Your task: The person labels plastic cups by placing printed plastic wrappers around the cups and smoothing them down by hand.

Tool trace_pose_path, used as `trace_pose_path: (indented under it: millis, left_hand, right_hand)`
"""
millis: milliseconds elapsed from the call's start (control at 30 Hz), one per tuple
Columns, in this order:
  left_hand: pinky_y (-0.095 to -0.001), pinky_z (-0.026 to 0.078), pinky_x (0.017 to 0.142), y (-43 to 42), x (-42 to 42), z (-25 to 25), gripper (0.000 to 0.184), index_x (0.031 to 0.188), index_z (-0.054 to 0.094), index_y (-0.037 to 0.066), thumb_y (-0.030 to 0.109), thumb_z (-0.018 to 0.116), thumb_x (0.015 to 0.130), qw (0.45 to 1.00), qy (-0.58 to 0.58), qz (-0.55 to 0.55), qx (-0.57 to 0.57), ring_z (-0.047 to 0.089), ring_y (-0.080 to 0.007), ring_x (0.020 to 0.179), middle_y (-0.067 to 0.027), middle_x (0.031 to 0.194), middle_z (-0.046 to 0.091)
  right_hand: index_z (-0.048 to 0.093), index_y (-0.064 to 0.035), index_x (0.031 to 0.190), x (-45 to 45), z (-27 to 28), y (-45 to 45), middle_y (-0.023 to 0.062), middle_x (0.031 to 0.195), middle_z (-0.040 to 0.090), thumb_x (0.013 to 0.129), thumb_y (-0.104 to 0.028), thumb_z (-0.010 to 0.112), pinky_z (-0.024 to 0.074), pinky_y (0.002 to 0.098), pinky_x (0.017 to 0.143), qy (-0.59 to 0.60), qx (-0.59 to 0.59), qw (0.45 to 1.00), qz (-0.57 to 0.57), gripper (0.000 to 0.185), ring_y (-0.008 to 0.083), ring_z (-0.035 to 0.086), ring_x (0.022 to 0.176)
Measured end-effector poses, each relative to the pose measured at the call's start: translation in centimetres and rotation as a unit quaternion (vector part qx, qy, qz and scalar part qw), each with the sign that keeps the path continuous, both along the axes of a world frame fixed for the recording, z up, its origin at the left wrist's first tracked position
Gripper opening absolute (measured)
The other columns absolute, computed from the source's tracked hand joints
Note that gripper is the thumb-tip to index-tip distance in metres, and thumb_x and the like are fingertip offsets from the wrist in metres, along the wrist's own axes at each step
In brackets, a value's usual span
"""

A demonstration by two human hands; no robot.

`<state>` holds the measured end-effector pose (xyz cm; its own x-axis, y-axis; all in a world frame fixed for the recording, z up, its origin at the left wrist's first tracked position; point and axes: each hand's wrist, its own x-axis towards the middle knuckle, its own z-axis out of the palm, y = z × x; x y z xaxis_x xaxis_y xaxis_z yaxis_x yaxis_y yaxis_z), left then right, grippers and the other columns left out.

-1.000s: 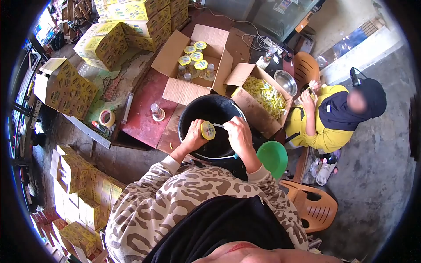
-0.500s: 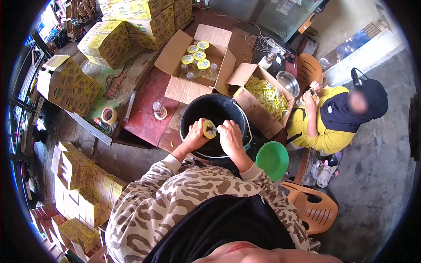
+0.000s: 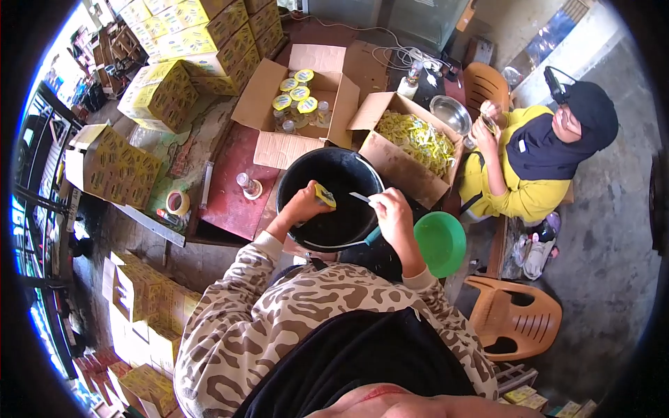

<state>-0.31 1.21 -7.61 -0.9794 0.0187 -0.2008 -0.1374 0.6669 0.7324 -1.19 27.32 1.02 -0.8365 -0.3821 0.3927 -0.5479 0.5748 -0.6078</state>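
Over the black bucket (image 3: 330, 240), my left hand (image 3: 307, 204) is closed around a cup with a yellow printed lid (image 3: 325, 196), now tilted so its lid faces right. My right hand (image 3: 394, 212) pinches a thin, pale knife-like blade (image 3: 360, 198) above the bucket's right side, apart from the cup. Whether its tip is metal or plastic I cannot make out. Past the bucket stands an open cardboard box (image 3: 279, 148) with several yellow-lidded cups (image 3: 300, 93) and clear ones in it. A clear cup (image 3: 249, 186) stands on the red tabletop to the left.
A carton of yellow strips (image 3: 417, 143) is right of the bucket, near a green basin (image 3: 440, 244) and a metal bowl (image 3: 451, 115). A co-worker in yellow (image 3: 540, 198) sits at the right. Printed yellow cartons (image 3: 157, 94) are stacked left; an orange chair (image 3: 519, 313) stands lower right.
My right hand has drawn the blade away from the cup's lid to the right. My left hand has tilted the cup and moved slightly left. The camera view has shifted a little.
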Motion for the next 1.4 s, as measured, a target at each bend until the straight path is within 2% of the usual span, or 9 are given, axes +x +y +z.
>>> trace_pose_path:
  millis: [333,600,733,800,933,1000,1200,1300,1400]
  left_hand:
    - [-0.045,0.054,0.092,2.3,-3.9,3.1,0.067,0.109,0.074,0.006,0.052,0.088,0.062,0.901,-0.178,-0.217,-0.33,0.069,-0.0368,0.105,-0.0191,0.111,0.072]
    - [-0.0448,0.056,0.089,3.0,-3.9,3.8,0.069,0.11,0.073,0.005,0.058,0.084,0.067,0.889,-0.21,-0.21,-0.348,0.072,-0.0339,0.099,-0.0174,0.109,0.073]
    - [-0.0462,0.057,0.086,4.4,-1.6,1.6,0.08,0.115,0.066,-0.002,0.067,0.073,0.075,0.939,-0.19,-0.063,-0.28,0.071,-0.0389,0.099,-0.0218,0.106,0.072]
    - [-0.0459,0.056,0.088,4.9,0.3,-0.8,0.078,0.113,0.066,-0.001,0.067,0.072,0.076,0.885,-0.205,-0.237,-0.344,0.071,-0.0372,0.1,-0.0207,0.105,0.072]
    - [-0.0469,0.056,0.084,6.2,-0.3,1.5,0.069,0.11,0.069,0.002,0.063,0.071,0.079,0.889,-0.26,-0.184,-0.329,0.072,-0.0362,0.094,-0.019,0.103,0.073]
    - [-0.0462,0.055,0.088,5.9,-0.7,1.0,0.068,0.111,0.071,0.003,0.063,0.071,0.079,0.948,-0.101,-0.06,-0.297,0.071,-0.0356,0.1,-0.0195,0.106,0.073]
    - [-0.0444,0.055,0.09,6.6,0.8,0.4,0.071,0.113,0.071,0.004,0.064,0.073,0.076,0.885,-0.239,-0.182,-0.356,0.07,-0.0346,0.104,-0.0194,0.11,0.072]
    - [-0.0428,0.054,0.093,6.6,0.7,1.9,0.072,0.111,0.074,0.003,0.066,0.073,0.075,0.943,-0.158,0.004,-0.293,0.07,-0.0326,0.106,-0.017,0.113,0.072]
    - [-0.0431,0.056,0.087,6.8,2.2,0.2,0.068,0.103,0.075,0.004,0.066,0.073,0.074,0.897,-0.2,-0.142,-0.367,0.072,-0.0327,0.1,-0.018,0.106,0.074]
  right_hand:
    - [0.07,-0.001,0.093,2.6,-3.3,8.4,0.0122,0.085,0.063,0.082,0.001,0.072,0.0496,0.0384,0.069,-0.061,-0.133,0.983,-0.111,0.012,0.0299,0.063,0.078]
    - [0.07,0.0002,0.091,4.2,-5.1,13.9,0.0122,0.086,0.066,0.083,-0.001,0.073,0.0501,0.0379,0.07,-0.063,-0.134,0.97,-0.192,0.009,0.0277,0.064,0.079]
    - [0.07,-0.0001,0.093,4.2,-6.1,15.6,0.0127,0.087,0.066,0.082,0.0,0.073,0.051,0.0372,0.071,-0.063,-0.139,0.968,-0.201,0.012,0.0281,0.064,0.079]
    - [0.07,0.0002,0.093,4.1,-6.3,16.1,0.0128,0.088,0.066,0.082,0.001,0.073,0.0512,0.0372,0.071,-0.067,-0.137,0.968,-0.202,0.012,0.0282,0.064,0.079]
    - [0.069,0.0009,0.093,3.4,-6.0,17.1,0.0131,0.089,0.066,0.082,0.001,0.073,0.0517,0.0373,0.071,-0.059,-0.126,0.973,-0.184,0.012,0.0279,0.065,0.08]
    - [0.068,0.0012,0.092,3.2,-5.8,17.4,0.0133,0.089,0.066,0.082,0.002,0.073,0.0518,0.0373,0.071,-0.061,-0.123,0.974,-0.179,0.011,0.028,0.065,0.08]
    - [0.067,0.0013,0.093,2.5,-5.7,18.2,0.0136,0.088,0.065,0.084,0.002,0.072,0.0507,0.0374,0.067,-0.051,-0.128,0.98,-0.143,0.01,0.028,0.064,0.077]
    - [0.068,0.0011,0.093,2.5,-5.5,18.7,0.0133,0.087,0.065,0.084,0.001,0.071,0.0501,0.0382,0.067,-0.068,-0.119,0.981,-0.138,0.01,0.0288,0.064,0.078]
    - [0.068,0.0013,0.092,2.3,-5.7,19.2,0.0134,0.088,0.065,0.084,0.001,0.072,0.0502,0.0389,0.069,-0.07,-0.122,0.98,-0.137,0.009,0.03,0.064,0.08]
